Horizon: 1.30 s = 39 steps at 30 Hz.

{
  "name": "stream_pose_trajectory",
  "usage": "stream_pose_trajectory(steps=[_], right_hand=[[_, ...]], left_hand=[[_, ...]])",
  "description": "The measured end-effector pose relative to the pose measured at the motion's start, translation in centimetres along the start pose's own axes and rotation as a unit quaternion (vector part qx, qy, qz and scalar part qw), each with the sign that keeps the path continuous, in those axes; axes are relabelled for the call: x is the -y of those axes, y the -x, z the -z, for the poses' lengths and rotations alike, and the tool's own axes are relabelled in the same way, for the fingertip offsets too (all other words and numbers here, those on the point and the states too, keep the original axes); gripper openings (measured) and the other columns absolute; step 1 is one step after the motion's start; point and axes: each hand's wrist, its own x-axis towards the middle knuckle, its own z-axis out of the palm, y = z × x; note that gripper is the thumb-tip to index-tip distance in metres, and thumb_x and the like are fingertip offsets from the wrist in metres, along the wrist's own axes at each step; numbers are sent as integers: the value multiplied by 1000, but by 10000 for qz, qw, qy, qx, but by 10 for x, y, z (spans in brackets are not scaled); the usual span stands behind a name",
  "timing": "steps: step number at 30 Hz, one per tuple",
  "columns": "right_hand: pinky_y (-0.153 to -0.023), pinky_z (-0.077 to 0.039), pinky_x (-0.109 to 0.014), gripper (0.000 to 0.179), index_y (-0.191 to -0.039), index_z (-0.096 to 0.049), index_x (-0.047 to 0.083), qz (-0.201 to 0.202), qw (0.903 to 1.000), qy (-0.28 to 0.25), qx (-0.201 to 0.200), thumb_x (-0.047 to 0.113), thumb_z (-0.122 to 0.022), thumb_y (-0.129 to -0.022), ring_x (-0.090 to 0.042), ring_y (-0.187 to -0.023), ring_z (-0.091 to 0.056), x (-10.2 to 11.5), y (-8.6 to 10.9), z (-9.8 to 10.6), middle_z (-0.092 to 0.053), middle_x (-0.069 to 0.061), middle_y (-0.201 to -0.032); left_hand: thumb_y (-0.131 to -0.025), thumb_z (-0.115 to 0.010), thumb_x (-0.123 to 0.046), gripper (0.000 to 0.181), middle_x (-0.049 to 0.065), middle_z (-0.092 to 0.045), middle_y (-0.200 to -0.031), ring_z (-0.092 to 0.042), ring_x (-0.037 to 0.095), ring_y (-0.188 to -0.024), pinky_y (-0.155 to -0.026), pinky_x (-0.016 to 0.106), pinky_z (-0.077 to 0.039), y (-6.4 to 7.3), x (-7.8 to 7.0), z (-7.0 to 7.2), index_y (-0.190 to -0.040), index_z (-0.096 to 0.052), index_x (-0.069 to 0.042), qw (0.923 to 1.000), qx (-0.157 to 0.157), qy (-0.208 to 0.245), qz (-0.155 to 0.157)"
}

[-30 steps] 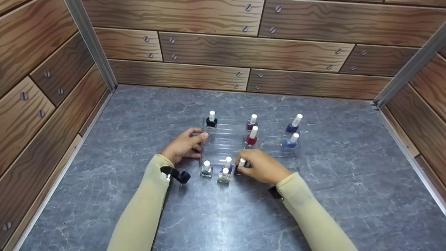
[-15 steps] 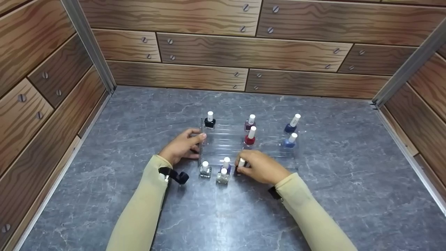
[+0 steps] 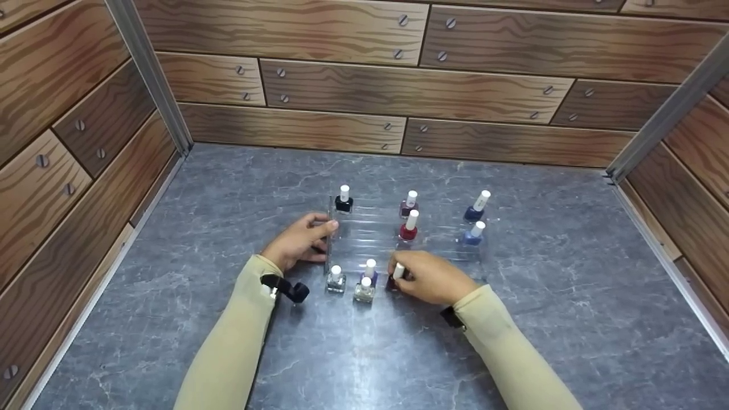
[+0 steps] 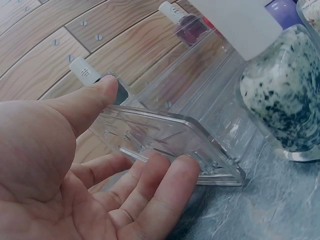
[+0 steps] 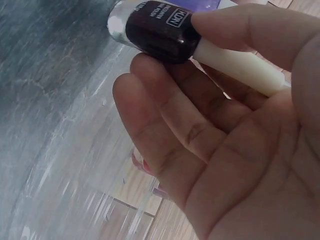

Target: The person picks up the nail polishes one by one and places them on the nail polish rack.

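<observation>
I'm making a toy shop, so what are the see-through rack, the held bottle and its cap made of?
Rack: looks like clear, glossy plastic; things show through it and its edges shine. Bottle: probably glossy glass, from its clear, shiny bottom, though plastic is possible. Cap: seems plain plastic, fairly matt, since it's evenly pale.

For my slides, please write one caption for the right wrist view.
The right hand holds a dark, pale-capped nail polish bottle near a clear ridged stand.
</observation>
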Motion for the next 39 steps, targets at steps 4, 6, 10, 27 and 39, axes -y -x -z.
stream_pose_trajectory(steps=[4, 6, 10, 27, 39], right_hand=[[-79, -61, -34, 12, -107, -65, 12, -6, 9999, -147, -4, 9, -69, -96, -15, -87, -66, -1, 1, 2, -70, 2, -96], [-80, -62, -34, 13, -109, -65, 11, -43, 9994, -349, -28, 8, -69, -97, -16, -89, -68, -1, 1, 4, -71, 0, -97], [-83, -63, -33, 18, -113, -63, 9, -208, 9952, -925, -261, 8, -70, -97, -20, -94, -71, 1, 0, 8, -73, -4, -100], [-79, -61, -29, 20, -108, -66, 3, -446, 8887, -3521, -2902, 2, -77, -90, -22, -89, -69, 35, -55, 4, -73, -9, -99], [-92, -61, -38, 12, -103, -66, 9, -827, 9454, -2228, -2232, 5, -74, -94, -25, -100, -73, 33, -89, -1, -75, -7, -105]], left_hand=[[-101, -69, -34, 57, 11, -59, -120, -62, 19, -84, -73, 35, -64, -1, 4, 1, -145, -46, -9, 10000, -23, 43, -14], [-101, -69, -35, 57, 11, -58, -121, -63, 18, -84, -74, 35, -64, -1, 5, 1, -146, -45, -9, 10000, -28, 56, -14], [-100, -70, -35, 59, 13, -58, -124, -63, 20, -86, -77, 37, -65, 0, 5, 2, -147, -45, -9, 10000, -34, 49, 6], [-99, -71, -38, 62, 15, -60, -127, -64, 23, -93, -80, 38, -65, 0, -5, 9, -149, -45, -11, 9999, -108, -46, -14], [-99, -71, -37, 61, 15, -56, -127, -63, 23, -94, -78, 36, -64, 0, 0, -1, -148, -46, -11, 9999, -77, 46, 56]])
